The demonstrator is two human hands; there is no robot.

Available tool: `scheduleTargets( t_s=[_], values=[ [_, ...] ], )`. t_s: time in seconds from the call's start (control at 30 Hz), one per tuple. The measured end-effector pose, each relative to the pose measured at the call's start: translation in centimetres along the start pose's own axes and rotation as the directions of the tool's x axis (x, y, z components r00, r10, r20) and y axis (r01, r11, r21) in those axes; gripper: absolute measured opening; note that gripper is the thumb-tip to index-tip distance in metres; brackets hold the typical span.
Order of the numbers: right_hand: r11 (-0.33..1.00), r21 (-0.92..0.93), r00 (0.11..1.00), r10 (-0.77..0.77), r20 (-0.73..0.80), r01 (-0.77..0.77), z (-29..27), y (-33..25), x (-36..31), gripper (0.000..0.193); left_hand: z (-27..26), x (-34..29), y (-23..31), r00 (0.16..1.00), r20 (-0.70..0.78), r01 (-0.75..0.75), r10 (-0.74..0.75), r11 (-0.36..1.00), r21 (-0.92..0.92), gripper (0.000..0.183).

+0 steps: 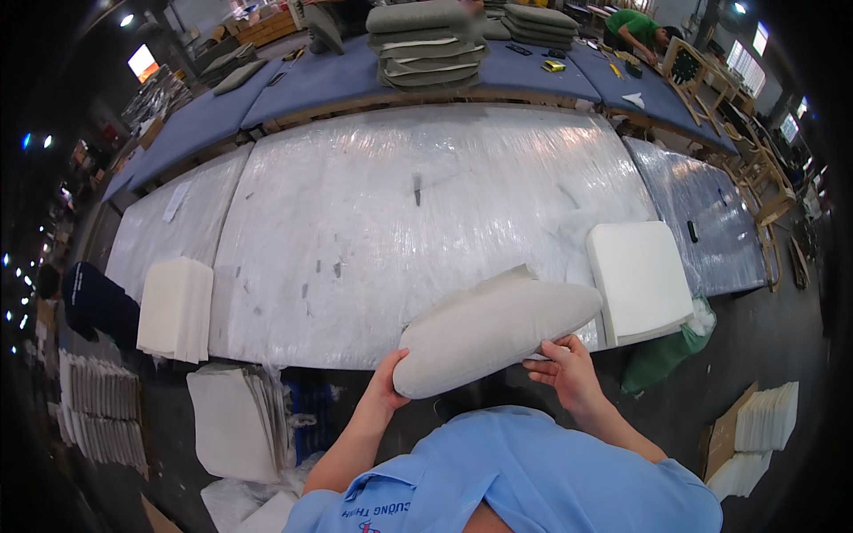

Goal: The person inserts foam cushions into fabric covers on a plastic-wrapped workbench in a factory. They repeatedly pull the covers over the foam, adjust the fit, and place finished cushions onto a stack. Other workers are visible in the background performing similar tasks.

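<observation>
A light grey fabric seat cushion (498,330) is held up at the near edge of the plastic-wrapped table (355,222), tilted with its right end farther away. A loose flap of fabric stands up along its far side. My left hand (388,380) is closed on the cushion's left end. My right hand (565,371) pinches its near edge toward the right; a bit of fabric edge shows at those fingers. Right of the cushion, a stack of white foam pads (641,277) lies on the table corner.
Another pile of white foam pads (171,302) rests at the table's left. Grey cushions (426,53) are stacked on the blue padded table (524,73) beyond. A green sack (662,360) stands below right. Two other people (635,31) work farther off, one at far left.
</observation>
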State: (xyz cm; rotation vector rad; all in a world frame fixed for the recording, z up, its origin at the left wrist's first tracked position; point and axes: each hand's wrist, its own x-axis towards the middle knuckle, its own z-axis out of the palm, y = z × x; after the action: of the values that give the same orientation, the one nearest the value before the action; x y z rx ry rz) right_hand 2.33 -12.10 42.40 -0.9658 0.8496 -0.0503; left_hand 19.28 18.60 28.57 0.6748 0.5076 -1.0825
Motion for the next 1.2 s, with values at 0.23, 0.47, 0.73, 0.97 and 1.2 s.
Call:
scheduleTargets(
  t_s=[0.23, 0.47, 0.73, 0.97, 1.2],
  values=[
    [0.944, -0.300, 0.968, 0.194, 0.161, -0.139, -4.2, -5.1, 0.8, 0.028, 1.0, 0.2, -0.7, 0.998, -0.037, -0.051, 0.049, 0.997, -0.062, 0.055],
    [0.869, -0.434, 0.895, -0.022, 0.445, 0.238, -4.6, -11.5, 5.4, 0.027, 0.2, -0.4, 1.2, 0.926, -0.277, -0.142, 0.256, 0.917, 0.373, 0.061],
    [0.582, -0.513, 0.770, -0.388, 0.507, 0.631, -4.7, -10.5, 8.6, 0.008, 5.3, 4.7, 8.6, 0.881, -0.266, 0.114, 0.392, 0.370, 0.922, 0.060],
    [0.450, -0.548, 0.703, -0.540, 0.462, 0.705, -3.9, -11.0, 10.7, 0.007, 8.4, 20.6, 10.6, 0.973, -0.080, 0.145, 0.217, -0.300, 0.943, 0.061],
    [0.476, -0.623, 0.775, -0.490, 0.398, 0.621, -4.2, -10.9, 9.7, 0.007, 9.0, 29.9, 5.3, 0.964, -0.094, 0.198, 0.247, -0.437, 0.877, 0.044]
  ],
)
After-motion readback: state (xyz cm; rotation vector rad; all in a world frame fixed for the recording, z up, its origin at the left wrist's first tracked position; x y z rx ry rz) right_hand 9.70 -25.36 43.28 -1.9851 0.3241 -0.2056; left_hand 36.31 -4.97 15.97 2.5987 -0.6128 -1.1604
